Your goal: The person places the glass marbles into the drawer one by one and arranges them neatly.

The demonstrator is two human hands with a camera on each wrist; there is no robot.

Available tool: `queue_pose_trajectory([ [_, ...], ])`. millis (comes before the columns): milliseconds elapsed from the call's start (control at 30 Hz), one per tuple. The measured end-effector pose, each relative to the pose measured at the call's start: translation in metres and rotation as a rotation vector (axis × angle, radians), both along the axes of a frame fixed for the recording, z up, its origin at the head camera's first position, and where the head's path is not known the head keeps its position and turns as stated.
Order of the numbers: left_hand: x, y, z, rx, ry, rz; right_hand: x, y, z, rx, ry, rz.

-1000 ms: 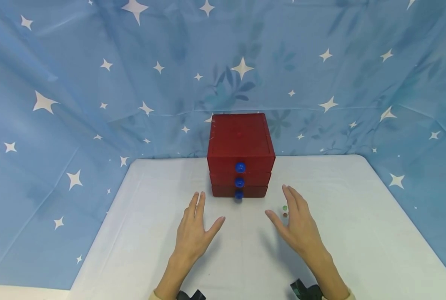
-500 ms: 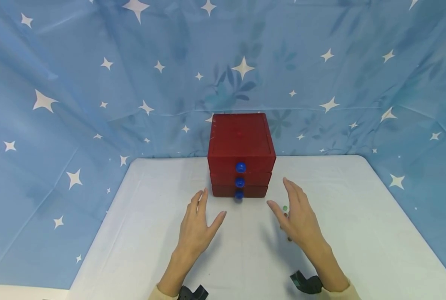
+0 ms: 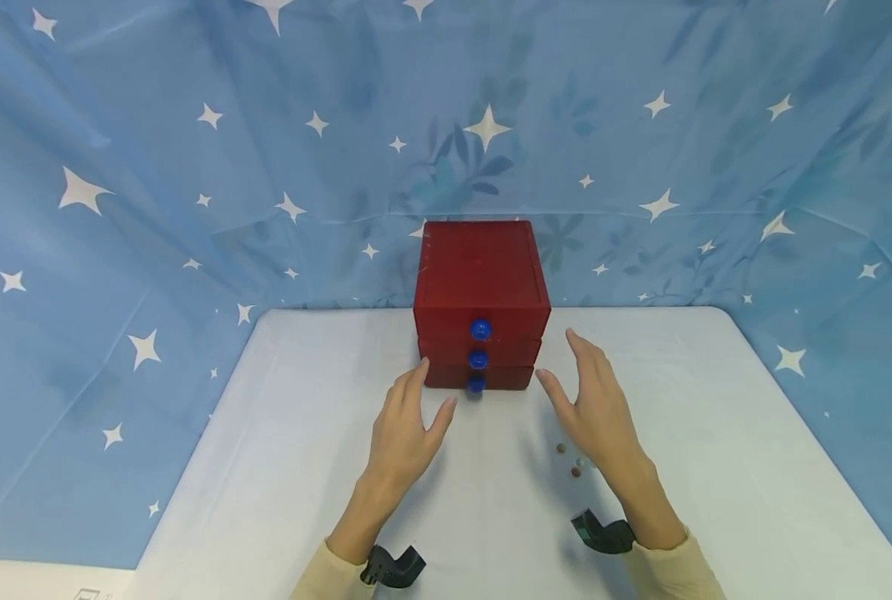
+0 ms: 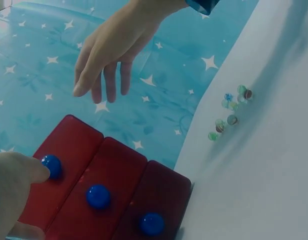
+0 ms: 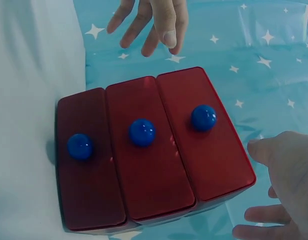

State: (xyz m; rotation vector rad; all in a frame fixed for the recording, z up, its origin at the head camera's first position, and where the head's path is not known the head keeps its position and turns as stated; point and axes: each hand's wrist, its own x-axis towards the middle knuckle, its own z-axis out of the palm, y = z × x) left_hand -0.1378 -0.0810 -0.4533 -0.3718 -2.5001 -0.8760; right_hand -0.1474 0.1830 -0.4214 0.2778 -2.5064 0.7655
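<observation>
A red three-drawer box [image 3: 483,267] stands at the back middle of the table, with a round blue knob [image 3: 480,330] on each drawer front. All three drawers look closed. My left hand [image 3: 401,437] hovers in front of the box's left side, fingers extended and thumb apart. On the other side, my right hand [image 3: 599,412] hangs in the air with its fingers loosely straight. Neither hand holds anything. Several small glass marbles [image 4: 233,120] lie on the table under my right hand, which partly hides them in the head view.
A white-covered table [image 3: 754,467] extends on both sides of the box. Behind it hangs a blue cloth with white stars [image 3: 326,192]. Black wrist devices [image 3: 393,567] are strapped to both forearms.
Both hands have moved forward toward the red drawer box, the right one further up along its right side. More marbles show below the right hand. The box has stayed put.
</observation>
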Motion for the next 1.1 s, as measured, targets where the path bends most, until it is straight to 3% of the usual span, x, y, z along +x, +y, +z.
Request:
queue_pose_trajectory([
  [500,-0.025,0.016,0.011,0.045,0.12,-0.051,-0.025,-0.008,0.017,-0.009,0.12,0.024],
  [867,-0.042,0.027,0.017,0.079,0.19,-0.105,-0.046,-0.009,0.018,-0.046,0.339,0.087],
  [1100,-0.05,0.029,0.02,0.096,0.146,-0.115,-0.054,-0.006,0.018,-0.034,0.375,0.07],
])
